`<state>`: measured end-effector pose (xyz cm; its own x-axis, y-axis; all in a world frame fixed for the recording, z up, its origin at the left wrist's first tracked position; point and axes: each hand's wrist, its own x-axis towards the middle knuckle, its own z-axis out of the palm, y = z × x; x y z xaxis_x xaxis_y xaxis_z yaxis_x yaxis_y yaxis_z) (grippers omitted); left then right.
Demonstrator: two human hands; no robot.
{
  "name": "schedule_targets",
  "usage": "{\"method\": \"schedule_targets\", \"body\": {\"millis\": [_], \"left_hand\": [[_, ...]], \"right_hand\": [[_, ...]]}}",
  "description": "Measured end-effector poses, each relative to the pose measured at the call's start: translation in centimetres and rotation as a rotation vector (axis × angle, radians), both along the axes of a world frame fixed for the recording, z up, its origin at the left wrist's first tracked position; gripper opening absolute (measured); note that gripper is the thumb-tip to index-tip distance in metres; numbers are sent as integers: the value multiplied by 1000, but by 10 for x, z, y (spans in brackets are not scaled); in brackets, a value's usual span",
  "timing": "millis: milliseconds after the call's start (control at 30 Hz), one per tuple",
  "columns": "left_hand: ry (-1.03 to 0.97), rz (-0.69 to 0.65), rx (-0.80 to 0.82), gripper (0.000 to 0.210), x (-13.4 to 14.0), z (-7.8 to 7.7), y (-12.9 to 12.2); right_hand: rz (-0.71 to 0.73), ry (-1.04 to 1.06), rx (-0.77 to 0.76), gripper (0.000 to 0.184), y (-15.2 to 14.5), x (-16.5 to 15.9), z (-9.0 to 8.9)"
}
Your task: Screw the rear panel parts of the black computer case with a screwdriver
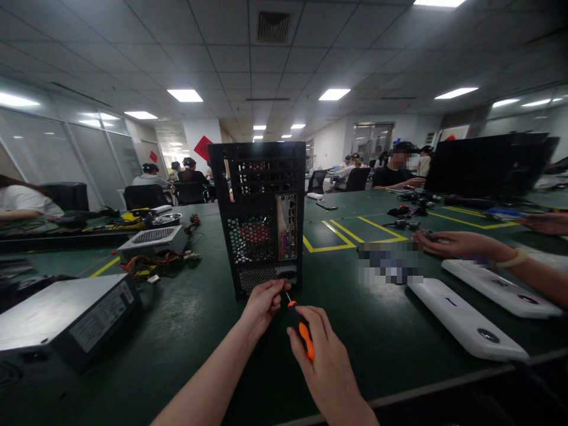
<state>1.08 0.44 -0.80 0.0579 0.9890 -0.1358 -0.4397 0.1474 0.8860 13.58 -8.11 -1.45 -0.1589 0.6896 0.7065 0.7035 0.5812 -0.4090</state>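
Note:
A black computer case [261,204] stands upright on the green table, its back panel facing me. Low in that panel sits a power supply [260,278] with a perforated face. My right hand [326,361] is wrapped round the orange and black handle of a screwdriver [306,337], whose thin shaft points up toward the lower right of the panel. At the shaft's tip, the fingers of my left hand [262,303] are pinched together against the bottom of the case. Whatever they hold, if anything, is too small to make out.
A loose power supply [66,325] lies at the near left, and another one [153,241] with cables is behind it. On the right are two white devices [465,316], a co-worker's hand [465,245] and dark monitors [479,165]. Yellow tape [331,248] marks the green table.

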Motion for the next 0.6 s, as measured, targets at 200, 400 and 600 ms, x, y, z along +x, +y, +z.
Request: {"method": "schedule_targets", "body": {"millis": [200, 400, 600], "left_hand": [[15, -8, 13, 10, -1, 0, -1], [12, 9, 14, 12, -1, 0, -1], [20, 14, 20, 14, -1, 1, -3]], "right_hand": [[-19, -73, 126, 23, 2, 1, -2], [7, -17, 55, 23, 1, 0, 2], [28, 18, 54, 24, 1, 0, 1]]}}
